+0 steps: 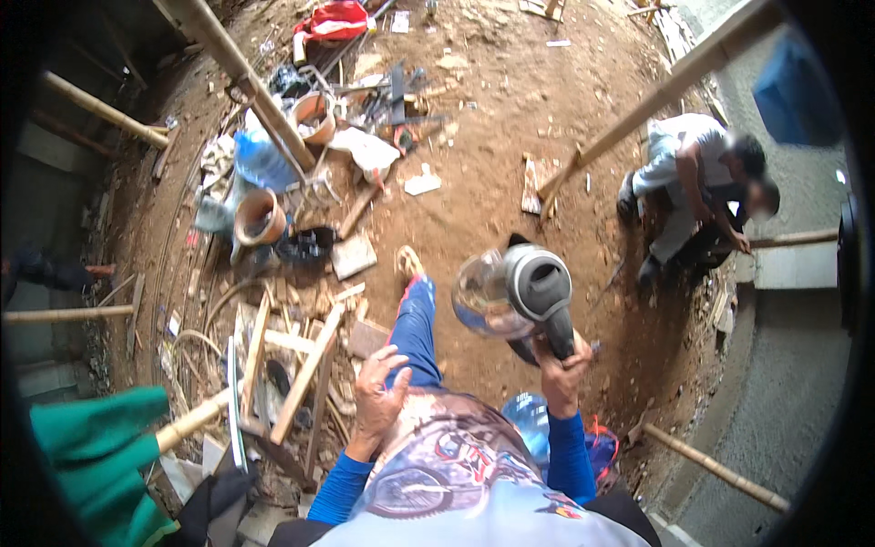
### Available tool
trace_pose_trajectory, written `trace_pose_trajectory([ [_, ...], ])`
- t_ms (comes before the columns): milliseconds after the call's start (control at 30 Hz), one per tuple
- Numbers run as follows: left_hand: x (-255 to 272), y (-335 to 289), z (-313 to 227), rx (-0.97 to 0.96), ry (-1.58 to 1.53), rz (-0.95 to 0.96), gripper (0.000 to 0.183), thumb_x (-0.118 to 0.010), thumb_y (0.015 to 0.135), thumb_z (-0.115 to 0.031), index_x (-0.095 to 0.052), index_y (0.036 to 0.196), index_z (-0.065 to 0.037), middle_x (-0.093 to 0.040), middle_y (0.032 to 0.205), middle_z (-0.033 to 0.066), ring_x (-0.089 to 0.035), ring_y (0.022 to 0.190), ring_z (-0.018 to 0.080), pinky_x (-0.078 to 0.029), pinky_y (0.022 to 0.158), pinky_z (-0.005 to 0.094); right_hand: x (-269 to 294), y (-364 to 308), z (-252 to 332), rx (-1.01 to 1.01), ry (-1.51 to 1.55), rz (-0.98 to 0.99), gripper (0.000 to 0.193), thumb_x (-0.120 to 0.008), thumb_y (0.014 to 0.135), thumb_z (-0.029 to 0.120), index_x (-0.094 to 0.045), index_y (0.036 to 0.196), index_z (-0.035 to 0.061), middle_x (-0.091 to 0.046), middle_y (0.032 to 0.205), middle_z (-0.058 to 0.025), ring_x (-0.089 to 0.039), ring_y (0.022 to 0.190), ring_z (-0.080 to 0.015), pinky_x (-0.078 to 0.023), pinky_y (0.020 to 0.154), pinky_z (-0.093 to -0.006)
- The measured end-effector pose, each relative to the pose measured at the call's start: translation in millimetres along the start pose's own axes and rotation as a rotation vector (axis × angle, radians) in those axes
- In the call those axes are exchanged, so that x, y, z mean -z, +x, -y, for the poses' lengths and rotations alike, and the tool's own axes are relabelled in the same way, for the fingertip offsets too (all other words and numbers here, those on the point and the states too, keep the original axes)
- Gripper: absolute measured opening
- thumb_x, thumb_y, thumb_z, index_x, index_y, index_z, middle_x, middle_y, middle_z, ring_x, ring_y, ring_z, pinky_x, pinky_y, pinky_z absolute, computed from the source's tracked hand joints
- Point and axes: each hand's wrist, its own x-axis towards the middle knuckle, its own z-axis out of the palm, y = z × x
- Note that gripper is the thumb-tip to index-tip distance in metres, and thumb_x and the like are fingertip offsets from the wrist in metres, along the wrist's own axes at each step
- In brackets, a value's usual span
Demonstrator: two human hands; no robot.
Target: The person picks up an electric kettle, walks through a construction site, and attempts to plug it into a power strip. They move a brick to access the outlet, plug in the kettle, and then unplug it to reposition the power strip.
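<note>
In my right hand (562,372) is a glass kettle (540,281) with a black lid, a silver rim and a black handle. My fingers are wrapped round the lower part of the handle, and the clear glass body points to the left and away from me. Whether there is liquid in it I cannot make out. My left hand (375,394) hangs over my left thigh by the blue trouser leg (415,328), fingers apart and holding nothing. Close below the kettle, partly hidden by my shirt and right forearm, is a clear blue plastic jug (527,421).
Wood scraps (305,374) litter the ground at left, near terracotta-coloured buckets (260,219) and plastic bags (260,159). Bamboo poles (656,109) slant across both sides. Two people (697,178) crouch at right beside a grey wall. Green cloth (100,456) hangs at lower left.
</note>
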Motion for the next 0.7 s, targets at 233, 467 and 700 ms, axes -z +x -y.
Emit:
trace_pose_trajectory([
  [233, 21.2, 301.9, -53.2, -0.192, 0.162, 0.150, 0.025, -0.076, 0.087, -0.015, -0.073, 0.110, -0.006, -0.068, 0.121, 0.0193, -0.065, 0.113, 0.0354, -0.048, 0.100, 0.0426, -52.9, 196.7, 34.7, -0.187, -0.046, -0.087, 0.042, -0.083, 0.077, 0.015, -0.060, 0.109, 0.0025, -0.056, 0.105, -0.0117, -0.055, 0.095, -0.0247, -0.044, 0.086, -0.0390],
  [467, 36.4, 515.8, -103.1, -0.239, 0.246, 0.124, 0.027, -0.076, 0.085, -0.015, -0.073, 0.110, -0.006, -0.069, 0.120, 0.0184, -0.064, 0.113, 0.0357, -0.048, 0.098, 0.0431, -112.4, 422.4, 126.3, 0.070, 0.029, -0.159, 0.011, -0.073, 0.084, 0.004, -0.062, 0.081, 0.0007, -0.065, 0.072, -0.0038, -0.063, 0.062, -0.0118, -0.050, 0.060, -0.0279],
  [700, -47.4, 705.7, -71.0, -0.033, 0.280, 0.133, 0.023, -0.074, 0.085, -0.010, -0.072, 0.106, 0.000, -0.069, 0.117, 0.0211, -0.066, 0.111, 0.0368, -0.051, 0.098, 0.0417, -195.9, 694.6, 161.8, 0.074, -0.029, -0.217, 0.010, -0.074, 0.081, 0.006, -0.064, 0.083, 0.0031, -0.066, 0.074, -0.0045, -0.062, 0.066, -0.0130, -0.049, 0.065, -0.0298],
])
